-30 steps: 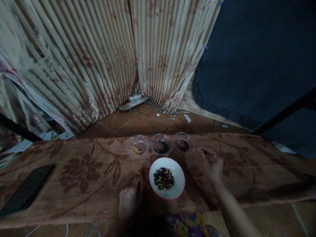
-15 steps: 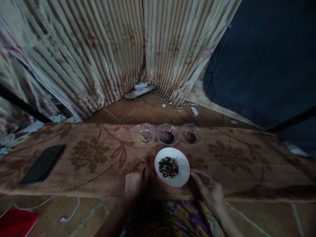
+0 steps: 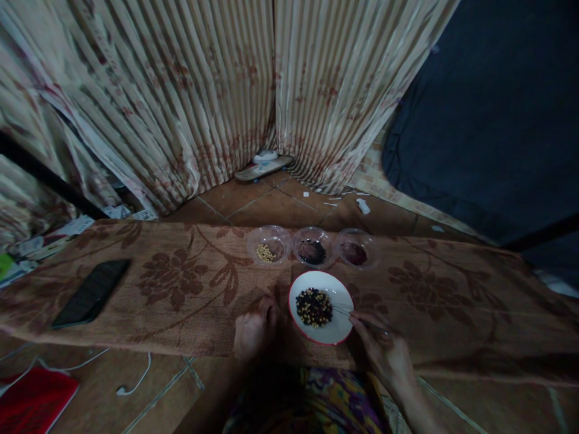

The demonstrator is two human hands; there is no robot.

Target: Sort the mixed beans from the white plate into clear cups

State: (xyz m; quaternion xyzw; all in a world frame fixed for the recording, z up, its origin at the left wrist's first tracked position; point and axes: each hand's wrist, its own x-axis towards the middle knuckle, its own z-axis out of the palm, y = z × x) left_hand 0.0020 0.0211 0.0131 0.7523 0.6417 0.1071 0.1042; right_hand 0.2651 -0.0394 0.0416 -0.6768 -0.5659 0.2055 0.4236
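Observation:
A white bowl with a red rim (image 3: 342, 295) stands on the cloth-covered table, with mixed dark and yellow beans (image 3: 314, 307) gathered on its left side. My right hand (image 3: 382, 346) is closed around a thin metal utensil with slim prongs (image 3: 342, 310). Its prongs reach over the bowl's right rim to the edge of the beans; their exact shape is too fine to tell. Left of the bowl, my left hand (image 3: 254, 328) rests on the cloth in a loose fist, apart from the bowl. Behind it stand three clear cups: yellow beans (image 3: 265, 252), black beans (image 3: 313, 252), dark red beans (image 3: 355, 254).
A dark phone (image 3: 93, 293) lies on the brown floral tablecloth (image 3: 181, 325) at the left. Beyond the table are striped curtains (image 3: 217, 90), a skateboard (image 3: 263, 169) and small litter on the tiles. Earphones (image 3: 124, 390) and a red item (image 3: 38, 398) lie on the floor.
The whole view has shifted, so things appear slightly farther right. The utensil's prongs sit a little lower over the bowl and look closer together. My left hand stays in its fist beside the bowl.

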